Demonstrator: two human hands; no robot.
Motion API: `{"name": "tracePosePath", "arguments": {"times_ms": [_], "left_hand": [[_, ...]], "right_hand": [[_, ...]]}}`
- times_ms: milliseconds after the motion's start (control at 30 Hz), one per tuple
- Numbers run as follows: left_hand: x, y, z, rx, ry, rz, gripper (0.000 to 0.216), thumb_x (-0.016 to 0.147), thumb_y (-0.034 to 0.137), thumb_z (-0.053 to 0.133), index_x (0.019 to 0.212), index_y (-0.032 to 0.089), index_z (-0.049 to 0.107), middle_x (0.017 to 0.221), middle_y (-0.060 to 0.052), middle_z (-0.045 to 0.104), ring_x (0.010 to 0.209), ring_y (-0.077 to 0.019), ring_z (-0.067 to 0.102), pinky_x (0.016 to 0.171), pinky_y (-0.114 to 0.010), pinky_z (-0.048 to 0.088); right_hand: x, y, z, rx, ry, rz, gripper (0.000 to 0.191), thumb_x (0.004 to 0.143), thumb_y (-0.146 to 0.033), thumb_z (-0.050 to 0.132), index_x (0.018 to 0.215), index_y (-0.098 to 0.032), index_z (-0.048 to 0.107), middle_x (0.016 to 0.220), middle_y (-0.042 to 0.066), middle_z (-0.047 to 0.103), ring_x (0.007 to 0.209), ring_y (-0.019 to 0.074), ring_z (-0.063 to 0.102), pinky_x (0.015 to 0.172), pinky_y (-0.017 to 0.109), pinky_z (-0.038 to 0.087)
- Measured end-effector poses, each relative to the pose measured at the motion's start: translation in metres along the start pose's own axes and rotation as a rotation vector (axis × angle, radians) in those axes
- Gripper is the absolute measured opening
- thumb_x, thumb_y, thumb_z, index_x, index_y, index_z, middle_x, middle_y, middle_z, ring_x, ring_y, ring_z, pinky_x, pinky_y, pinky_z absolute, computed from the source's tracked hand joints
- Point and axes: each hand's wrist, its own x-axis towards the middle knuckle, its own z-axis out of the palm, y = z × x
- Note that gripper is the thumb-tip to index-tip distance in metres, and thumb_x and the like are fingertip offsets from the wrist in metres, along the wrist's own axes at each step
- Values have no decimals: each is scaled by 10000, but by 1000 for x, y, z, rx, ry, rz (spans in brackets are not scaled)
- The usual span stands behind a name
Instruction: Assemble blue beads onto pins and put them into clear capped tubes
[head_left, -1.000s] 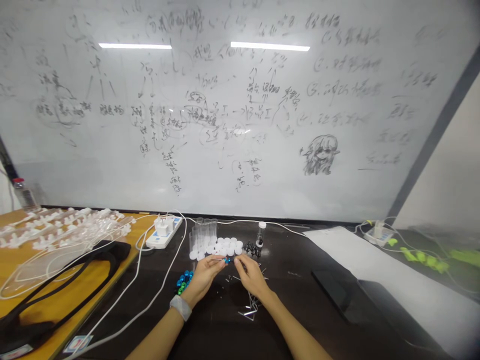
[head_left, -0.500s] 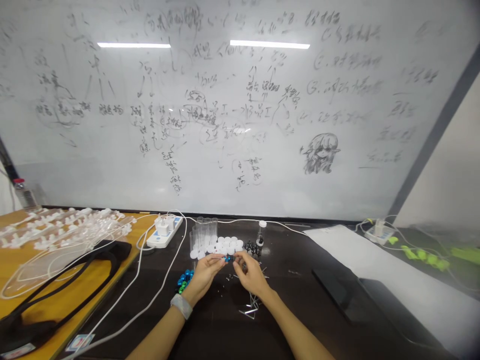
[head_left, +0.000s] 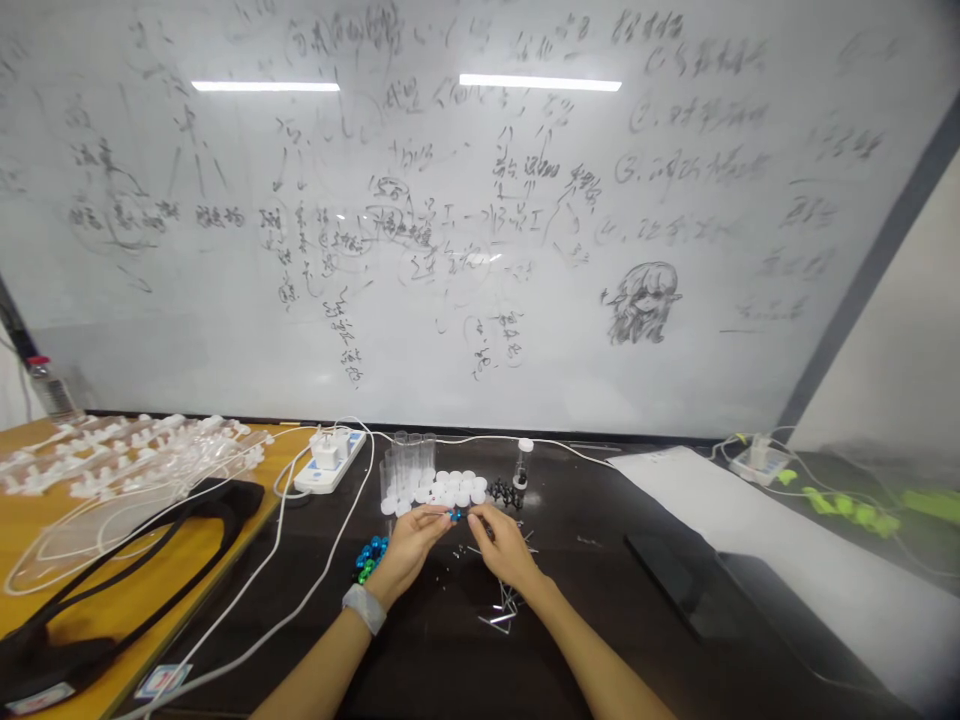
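Observation:
Between my two hands, above the dark table, is a small shiny blue part (head_left: pixel 455 515). My left hand (head_left: pixel 409 545) pinches it at the fingertips. My right hand (head_left: pixel 504 548) is closed at the other side of it, thumb and fingers together; whatever they hold is too small to make out. Beside my left hand lie shiny blue pieces (head_left: pixel 373 549) and green pieces (head_left: pixel 366 572). Thin silver metal rods (head_left: pixel 504 608) are scattered below my right hand. Just beyond my fingers are white round caps (head_left: pixel 455 487) and small black parts (head_left: pixel 503 493).
Clear tubes (head_left: pixel 406 465) stand behind the caps, and a white-capped tube (head_left: pixel 523 466) is upright to their right. A power strip (head_left: pixel 330 465) and white cables lie left. At right are a dark flat device (head_left: pixel 671 588) and a white sheet (head_left: pixel 757 520).
My right fingertips have come slightly closer to the blue part. My left hand has hardly moved, and the view has shifted a little.

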Motion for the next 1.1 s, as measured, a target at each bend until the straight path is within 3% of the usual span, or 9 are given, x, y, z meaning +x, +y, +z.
{"name": "tracePosePath", "arguments": {"times_ms": [200, 333, 533, 733, 900, 1100], "left_hand": [[1, 0, 0, 7, 8, 0, 313, 618, 258, 895, 864, 137, 743, 870, -79, 770, 851, -188, 709, 870, -292, 517], [2, -2, -1, 11, 8, 0, 333, 601, 277, 905, 859, 140, 745, 869, -79, 770, 848, -196, 711, 884, -316, 515], [1, -1, -1, 8, 6, 4, 313, 615, 259, 898, 863, 143, 746, 859, -71, 768, 841, -183, 707, 867, -294, 515], [1, 0, -1, 14, 5, -4, 316, 621, 261, 894, 871, 138, 744, 884, -86, 771, 863, -193, 710, 884, -299, 512], [1, 0, -1, 16, 7, 4, 314, 613, 264, 898, 863, 146, 749, 864, -75, 771, 843, -192, 710, 866, -303, 519], [1, 0, -1, 6, -5, 13, 304, 624, 254, 892, 867, 140, 748, 878, -81, 772, 859, -194, 710, 888, -310, 517]], "right_hand": [[-1, 0, 0, 41, -27, -1, 223, 940, -307, 510, 1138, -215, 549, 841, 34, 668, 671, 183, 613, 625, 285, 485], [0, 0, 0, 9, -12, 2, 185, 973, -313, 453, 1023, -212, 599, 832, 45, 666, 729, 199, 625, 691, 305, 489], [-1, 0, 0, 48, -42, 2, 231, 946, -301, 498, 1156, -214, 535, 825, 26, 655, 650, 175, 600, 610, 275, 473], [0, -1, -1, 7, -9, -5, 199, 982, -314, 443, 991, -214, 614, 820, 41, 665, 715, 195, 623, 680, 300, 481], [-1, -1, 0, 58, -41, 2, 242, 951, -314, 498, 1174, -223, 524, 820, 20, 658, 644, 177, 611, 603, 275, 474], [-1, 0, 0, 15, -18, -3, 168, 978, -303, 454, 1054, -223, 581, 853, 34, 666, 733, 191, 626, 693, 294, 479]]}}
